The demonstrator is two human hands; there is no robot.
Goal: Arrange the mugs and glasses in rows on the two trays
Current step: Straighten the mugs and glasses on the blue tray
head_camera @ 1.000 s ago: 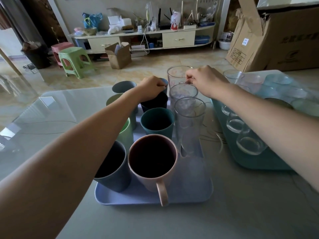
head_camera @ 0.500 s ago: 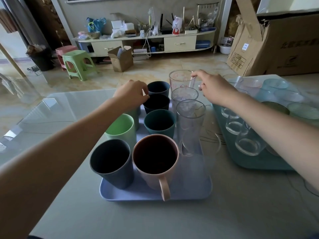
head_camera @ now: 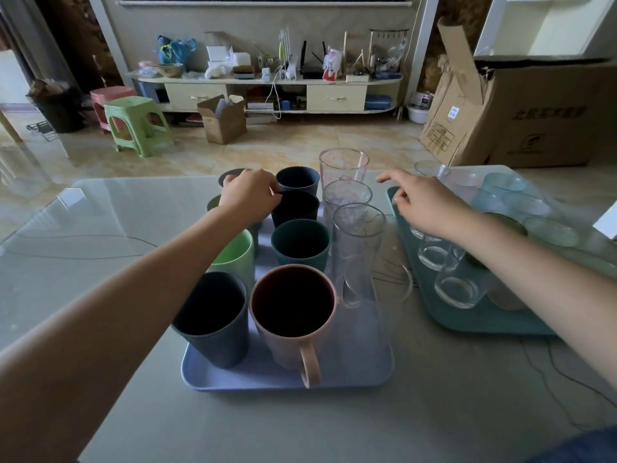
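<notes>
Glass-topped bench carries both trays. Blue tray: mugs in two columns, glasses in a third. Left hand grip pinches black mug rim, probably aligning. Right hand released, above teal tray of glasses.

Green stool beside pink stool; open carton before low cabinet.
</notes>
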